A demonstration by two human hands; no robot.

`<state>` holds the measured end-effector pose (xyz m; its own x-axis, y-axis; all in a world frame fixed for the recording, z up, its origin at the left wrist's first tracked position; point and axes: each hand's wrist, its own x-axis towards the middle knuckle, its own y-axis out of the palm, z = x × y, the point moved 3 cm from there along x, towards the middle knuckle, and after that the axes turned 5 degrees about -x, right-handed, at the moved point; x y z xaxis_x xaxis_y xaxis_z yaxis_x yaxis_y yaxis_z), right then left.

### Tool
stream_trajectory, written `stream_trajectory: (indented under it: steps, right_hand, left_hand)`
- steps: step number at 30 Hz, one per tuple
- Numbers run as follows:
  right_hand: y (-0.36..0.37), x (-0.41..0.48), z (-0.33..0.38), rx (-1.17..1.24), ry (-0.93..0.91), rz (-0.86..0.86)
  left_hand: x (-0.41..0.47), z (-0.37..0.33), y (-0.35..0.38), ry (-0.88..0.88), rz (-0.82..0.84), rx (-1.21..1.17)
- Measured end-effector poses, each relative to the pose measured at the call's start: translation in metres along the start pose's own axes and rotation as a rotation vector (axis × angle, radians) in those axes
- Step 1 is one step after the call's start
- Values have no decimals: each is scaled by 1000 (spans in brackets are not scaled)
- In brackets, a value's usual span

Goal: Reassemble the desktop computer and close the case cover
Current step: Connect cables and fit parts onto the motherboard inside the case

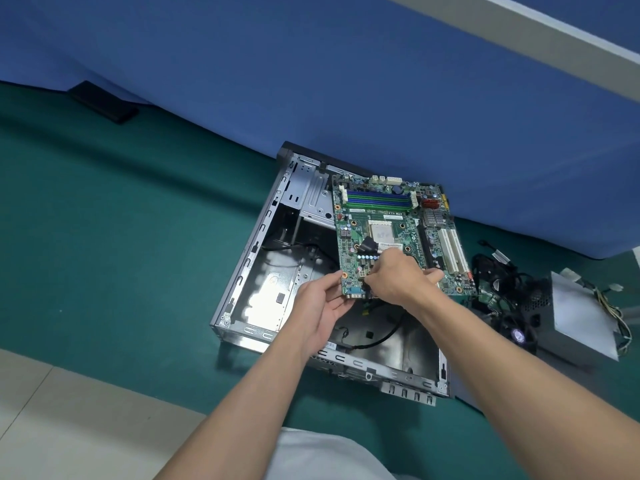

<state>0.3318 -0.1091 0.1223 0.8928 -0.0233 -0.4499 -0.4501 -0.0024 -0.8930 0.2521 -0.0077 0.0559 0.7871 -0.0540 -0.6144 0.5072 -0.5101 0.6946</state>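
Two bare forearms (242,403) reach in from the bottom of the head view, above a patch of white cloth (322,455). Further out, the left hand (322,299) pinches the near left corner of the motherboard (381,216), thumb on top and fingers underneath. The right hand (398,282) grips the near edge just beside it, fingers curled onto the board. So held, the board hangs tilted over the open case (242,271), which lies flat on the green mat (121,237) against a blue wall (311,81).

By my reading the job is at an early step. The board is not yet seated, the case holds little beyond its drive cage and a few loose leads, and no cover is in sight. Left to do: seat the board, fit the outside parts, connect them and close up.

Counted: one motherboard with four memory slots (377,199) and two white expansion slots (450,251), one case, one power supply (581,320), one fan (517,336), and one tangle of cables (498,268) on the mat to the right
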Motion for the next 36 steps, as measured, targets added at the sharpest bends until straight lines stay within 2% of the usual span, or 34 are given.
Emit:
stream_trajectory:
  steps: [3,8,15,18,23,36]
  right_hand:
    - [-3,5,-1,23,-3,97]
    - [-4,3,7,-48,55,-43]
    - [1,1,5,-31,72,-91]
    - [0,2,6,-24,82,-20]
    - [-13,8,10,172,67,190]
    - [-23,7,11,52,132,120]
  left_hand:
    - [-1,0,0,4,11,-5]
    - [-1,-1,0,-12,19,-31]
    - [-2,-2,-1,-24,44,-22]
    - [0,-1,-3,-17,12,-20]
    - [2,-1,-2,-5,27,-32]
    - [2,-2,-3,-13,35,-52]
